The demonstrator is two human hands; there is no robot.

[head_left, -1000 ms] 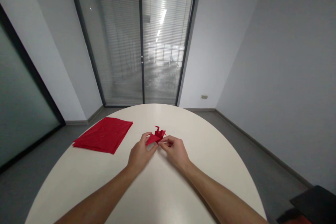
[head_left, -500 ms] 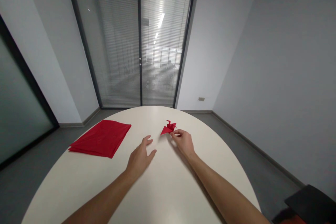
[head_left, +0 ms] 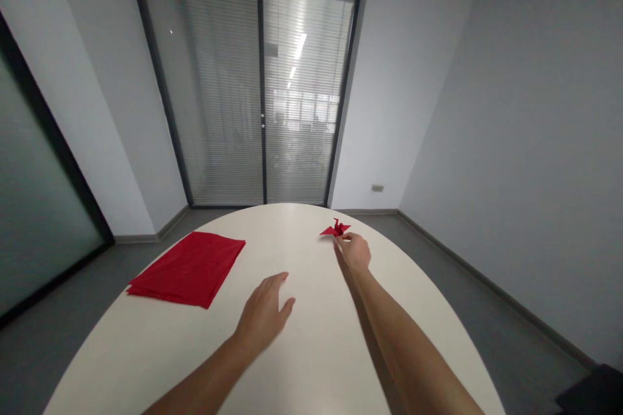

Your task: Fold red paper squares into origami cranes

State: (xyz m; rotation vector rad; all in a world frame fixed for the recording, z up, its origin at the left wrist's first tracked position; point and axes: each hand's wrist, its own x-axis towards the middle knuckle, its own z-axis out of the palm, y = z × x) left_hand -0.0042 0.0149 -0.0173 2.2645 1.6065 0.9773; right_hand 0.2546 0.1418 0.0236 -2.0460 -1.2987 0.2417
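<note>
A red origami crane with its wings spread is near the far right part of the white round table. My right hand pinches it at its near side between thumb and fingers; whether the crane touches the tabletop I cannot tell. My left hand hovers around the table's middle, thumb and fingers apart, holding nothing. To its left lies a stack of square red paper sheets, not touched by either hand.
The paper stack reaches the table's left edge. Beyond the table stand a glass partition with blinds and a grey wall on the right. A black object, partly cut off, is at the lower right.
My right hand has moved the crane farther away and to the right. My left hand has stayed at about the same spot, still spread. The camera view has shifted slightly.
</note>
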